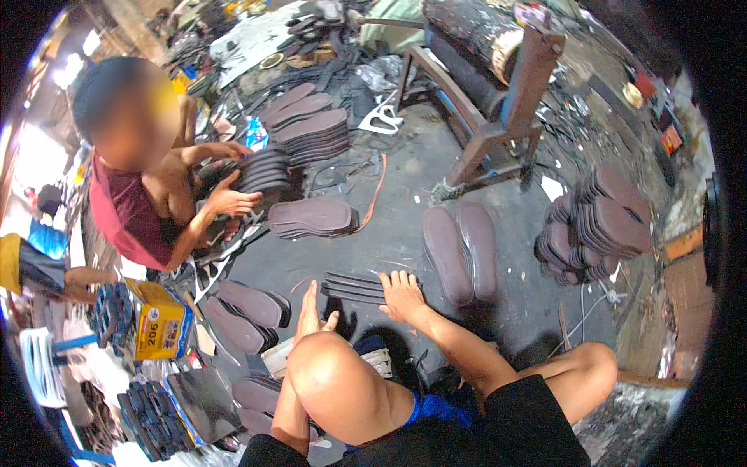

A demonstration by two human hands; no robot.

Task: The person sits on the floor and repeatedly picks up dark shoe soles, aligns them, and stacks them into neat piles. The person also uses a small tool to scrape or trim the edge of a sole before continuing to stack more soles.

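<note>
A small stack of dark brown shoe soles (354, 289) stands edge-up on the floor in front of me, its long edges running left to right. My right hand (402, 297) is closed over the right end of these soles, fingers across the top. Beside their left end, my left hand (310, 311) is held upright with fingers stretched out and thumb apart, nothing in it; my knee partly hides it. Just right of my right hand lie two long brown soles or short piles of them (461, 253). Another stack of brown soles (313, 216) rests beyond the left hand.
A person in a maroon shirt (128, 214) sits at left, holding a bunch of soles (265, 173). More sole piles stand at far left (313, 134), near left (247, 311) and right (611, 222). A rusty metal frame (498, 132) stands ahead; a yellow box (159, 321) is at left.
</note>
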